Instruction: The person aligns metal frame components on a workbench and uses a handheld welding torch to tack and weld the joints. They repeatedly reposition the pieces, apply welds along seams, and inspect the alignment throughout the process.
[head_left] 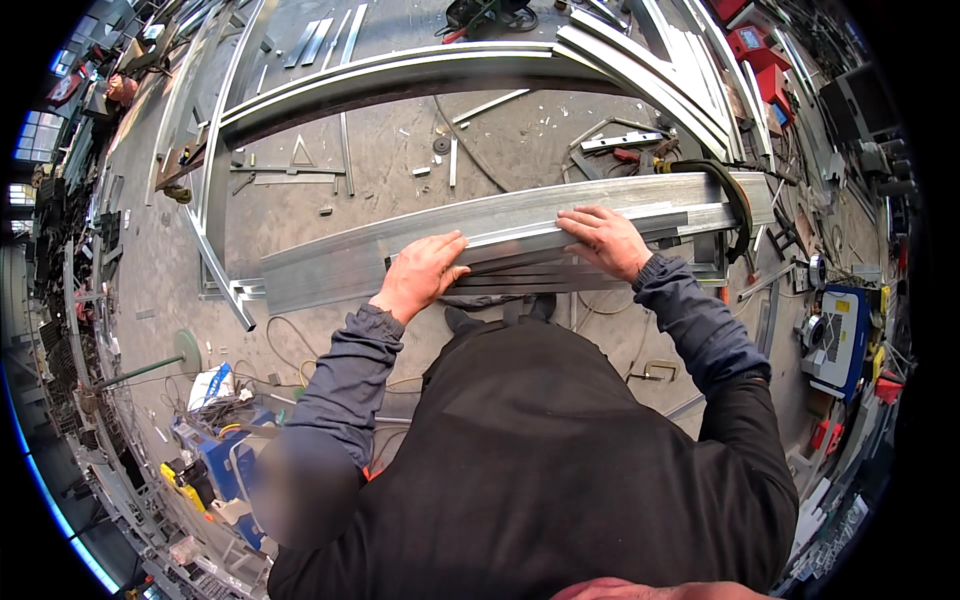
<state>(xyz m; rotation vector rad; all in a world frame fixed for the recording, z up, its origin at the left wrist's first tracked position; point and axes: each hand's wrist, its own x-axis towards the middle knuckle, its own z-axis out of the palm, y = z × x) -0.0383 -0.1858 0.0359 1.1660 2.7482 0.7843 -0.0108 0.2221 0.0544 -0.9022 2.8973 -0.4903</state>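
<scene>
A long, wide grey metal strip (325, 262) lies crosswise in front of me. On it rests a shorter, narrow metal profile (515, 240), set along the strip's length. My left hand (422, 275) grips the left end of the profile, its fingers over the far edge and its thumb on the near side. Farther right, my right hand (605, 241) holds the same profile, fingers laid across the top and thumb hidden. A dark curved clamp-like piece (738, 205) arches over the strip's right end; its exact kind is hard to tell.
Beyond the strip stands a large metal frame (390, 75), with loose bars (650, 85) on its right. Offcuts and cables litter the concrete floor (390, 150). A C-clamp (655, 371) lies near my right arm. Blue machines stand at right (838, 340) and lower left (225, 465).
</scene>
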